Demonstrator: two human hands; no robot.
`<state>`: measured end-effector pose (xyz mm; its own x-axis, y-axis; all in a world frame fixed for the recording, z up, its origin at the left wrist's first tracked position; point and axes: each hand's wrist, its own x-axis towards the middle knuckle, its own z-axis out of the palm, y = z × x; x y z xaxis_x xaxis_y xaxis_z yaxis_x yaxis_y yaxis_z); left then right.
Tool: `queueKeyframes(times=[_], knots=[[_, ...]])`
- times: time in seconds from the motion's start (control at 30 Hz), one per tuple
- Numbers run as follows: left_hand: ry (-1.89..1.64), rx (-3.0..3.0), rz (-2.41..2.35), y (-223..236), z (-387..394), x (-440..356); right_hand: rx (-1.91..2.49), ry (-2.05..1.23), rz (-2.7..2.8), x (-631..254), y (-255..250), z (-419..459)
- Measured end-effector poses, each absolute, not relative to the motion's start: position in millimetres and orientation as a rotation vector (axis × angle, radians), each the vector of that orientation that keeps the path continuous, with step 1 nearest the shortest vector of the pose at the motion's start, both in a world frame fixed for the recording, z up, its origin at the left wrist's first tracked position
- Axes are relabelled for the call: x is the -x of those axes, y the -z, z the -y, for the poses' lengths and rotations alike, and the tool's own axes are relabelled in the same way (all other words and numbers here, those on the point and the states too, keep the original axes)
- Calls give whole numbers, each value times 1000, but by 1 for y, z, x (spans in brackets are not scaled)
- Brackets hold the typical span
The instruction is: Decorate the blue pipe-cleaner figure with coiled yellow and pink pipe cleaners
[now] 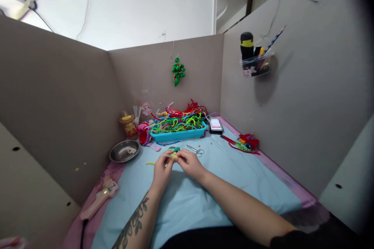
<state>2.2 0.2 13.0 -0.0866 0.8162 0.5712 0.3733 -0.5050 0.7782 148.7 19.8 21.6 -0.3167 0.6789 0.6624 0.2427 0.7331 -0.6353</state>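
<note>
Over the middle of the blue cloth, my left hand (pixel 162 168) and my right hand (pixel 191 164) meet with closed fingertips. Between them is a small pale-yellow fuzzy piece (pixel 174 155), which looks like pipe cleaner; the fingers cover most of it. A thin whitish strip (pixel 167 155) shows at my left fingertips, too small to name. Just beyond the fingers is a teal-and-green fuzzy piece (pixel 174 149). A yellow pipe cleaner end (pixel 150 163) sticks out left of my left hand. Small scissors (pixel 200 151) lie past my right hand.
Behind stands a blue tray (pixel 178 137) heaped with colored pipe cleaners. At left are a metal bowl (pixel 124 158) with white bits and a pink corded glue gun (pixel 101 200). Red pipe-cleaner work (pixel 248 144) lies right. Grey panels (pixel 166 58) enclose the table.
</note>
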Motion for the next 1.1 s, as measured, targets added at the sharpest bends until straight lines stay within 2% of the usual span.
queueKeyframes(times=[1.1], knots=[[-1615, -1725, -1167, -9, -1, -6, 743, -419, 1714, -150, -18, -24]])
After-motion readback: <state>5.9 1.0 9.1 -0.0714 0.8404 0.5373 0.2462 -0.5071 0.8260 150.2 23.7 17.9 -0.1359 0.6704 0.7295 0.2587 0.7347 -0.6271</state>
